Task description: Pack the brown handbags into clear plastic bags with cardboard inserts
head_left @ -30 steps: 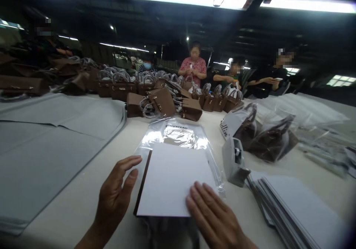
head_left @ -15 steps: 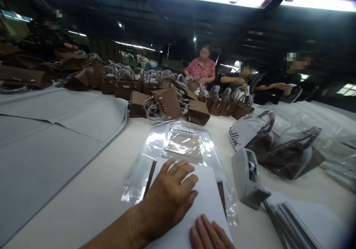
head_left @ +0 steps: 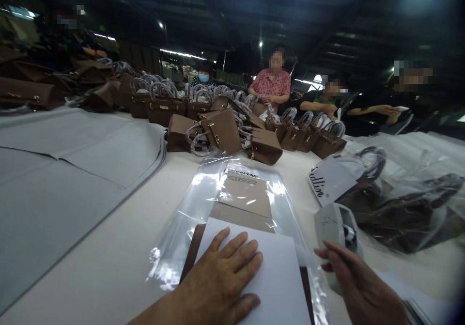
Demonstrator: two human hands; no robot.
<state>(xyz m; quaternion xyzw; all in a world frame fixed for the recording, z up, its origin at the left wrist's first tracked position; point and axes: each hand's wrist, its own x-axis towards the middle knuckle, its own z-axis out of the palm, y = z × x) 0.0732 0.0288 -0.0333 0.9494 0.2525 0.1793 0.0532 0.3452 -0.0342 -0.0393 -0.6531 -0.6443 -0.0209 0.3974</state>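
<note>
My left hand [head_left: 227,271] lies flat with spread fingers on a white sheet [head_left: 279,262]. Under the sheet, brown edges [head_left: 192,247] stick out on both sides. All of this rests on a clear plastic bag [head_left: 196,194] with black print, and a beige card [head_left: 247,194] shows at its upper part. My right hand [head_left: 359,281] is raised off the sheet, fingers stretched forward and nothing visible in them. It is beside a light grey tape dispenser [head_left: 337,223], partly covering its front; whether they touch I cannot tell.
Brown handbags [head_left: 221,131] with wrapped handles crowd the far side. Large grey sheets [head_left: 72,194] lie at left. At right is a plastic-wrapped handbag [head_left: 395,218] with a white printed card [head_left: 332,177]. Several people stand beyond the table, one in a pink patterned shirt [head_left: 272,83].
My right hand has lifted from the white sheet and moved right to the tape dispenser. My left hand stays on the sheet, its fingers now flatter. The view has shifted slightly.
</note>
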